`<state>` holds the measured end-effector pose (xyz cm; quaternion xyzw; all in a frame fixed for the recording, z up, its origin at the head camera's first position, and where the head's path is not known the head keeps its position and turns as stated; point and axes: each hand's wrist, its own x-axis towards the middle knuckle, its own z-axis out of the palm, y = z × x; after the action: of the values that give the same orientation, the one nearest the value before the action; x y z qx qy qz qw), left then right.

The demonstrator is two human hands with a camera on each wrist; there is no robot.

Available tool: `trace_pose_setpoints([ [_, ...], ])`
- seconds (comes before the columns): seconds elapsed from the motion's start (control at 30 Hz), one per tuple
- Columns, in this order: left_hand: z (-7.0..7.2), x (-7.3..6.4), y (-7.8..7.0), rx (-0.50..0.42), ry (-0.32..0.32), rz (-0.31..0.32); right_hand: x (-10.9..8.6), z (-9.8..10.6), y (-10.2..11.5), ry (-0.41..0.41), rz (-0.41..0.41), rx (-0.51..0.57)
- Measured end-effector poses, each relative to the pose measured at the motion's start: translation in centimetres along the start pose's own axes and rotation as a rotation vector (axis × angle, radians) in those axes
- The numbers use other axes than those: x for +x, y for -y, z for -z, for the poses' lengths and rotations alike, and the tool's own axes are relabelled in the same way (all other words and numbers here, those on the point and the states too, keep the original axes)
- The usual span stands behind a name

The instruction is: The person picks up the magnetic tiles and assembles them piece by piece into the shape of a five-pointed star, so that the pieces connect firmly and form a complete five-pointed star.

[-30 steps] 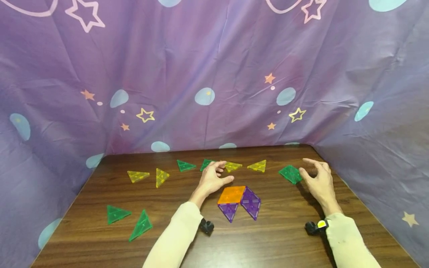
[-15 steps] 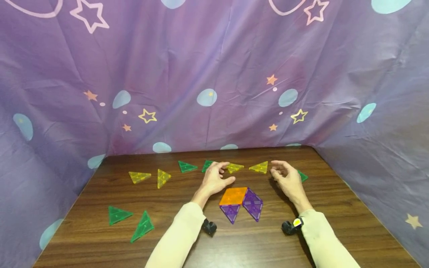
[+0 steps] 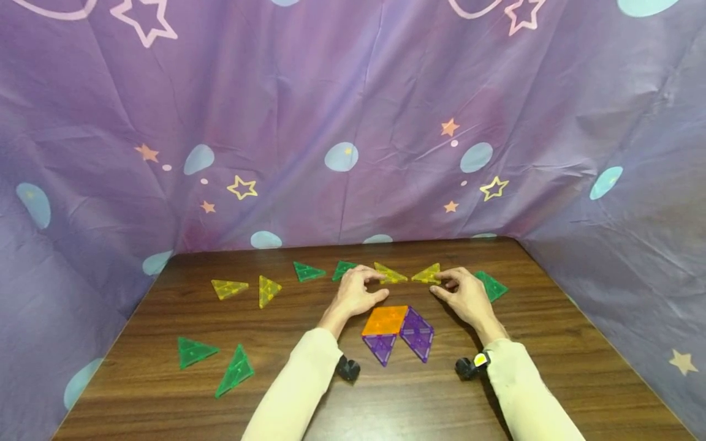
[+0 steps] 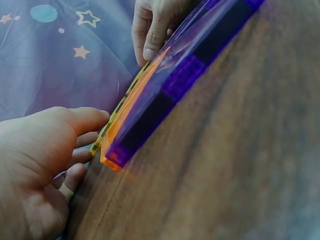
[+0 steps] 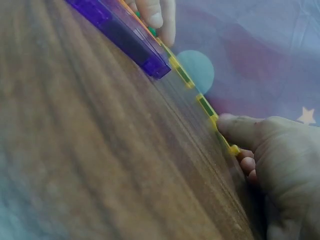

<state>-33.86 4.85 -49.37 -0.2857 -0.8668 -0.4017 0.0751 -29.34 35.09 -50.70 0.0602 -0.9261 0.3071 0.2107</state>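
Observation:
Translucent magnetic tiles lie on the wooden table. My left hand (image 3: 355,291) has its index fingertip at the left side of a yellow triangle tile (image 3: 391,275), its thumb apart in front. Close by, my right hand (image 3: 464,295) touches the right side of a second yellow triangle tile (image 3: 426,274) with its index finger, thumb a little nearer me. The two yellow tiles point at each other across a small gap. Just in front lie an orange rhombus tile (image 3: 385,320), a purple triangle tile (image 3: 380,348) and a purple rhombus shape (image 3: 417,334), joined together.
Behind my left hand lie green triangle tiles (image 3: 309,271). More yellow triangles (image 3: 230,288) and green triangles (image 3: 234,371) are spread at the left. A green tile (image 3: 491,285) sits beyond my right hand. A purple patterned cloth (image 3: 342,122) surrounds the table (image 3: 165,410).
My right hand has moved left from the green tile to the right yellow triangle. The left yellow triangle has turned and shifted slightly right. My left hand has barely moved.

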Motion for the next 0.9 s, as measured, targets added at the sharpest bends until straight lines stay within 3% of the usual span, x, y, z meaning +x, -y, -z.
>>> trace_pose_setpoints([
  [0.07, -0.1, 0.0, 0.0, 0.008, -0.001, 0.002, 0.0, -0.1, 0.0, 0.003, -0.015, 0.009],
  [0.17, -0.2, -0.1, -0.2, -0.011, 0.011, 0.052, -0.1, -0.1, 0.1, 0.017, -0.042, 0.026],
  [0.33, -0.8, 0.2, -0.7, -0.021, 0.039, 0.101, 0.0, 0.0, 0.4, 0.099, -0.046, 0.029],
  [0.53, -1.3, 0.5, -1.3, 0.057, 0.037, 0.145, 0.0, -0.2, 0.9, 0.186, -0.032, 0.007],
  [0.9, -2.7, 1.3, -1.5, 0.159, -0.013, 0.193, 0.3, -0.4, 1.2, 0.237, -0.011, 0.041],
])
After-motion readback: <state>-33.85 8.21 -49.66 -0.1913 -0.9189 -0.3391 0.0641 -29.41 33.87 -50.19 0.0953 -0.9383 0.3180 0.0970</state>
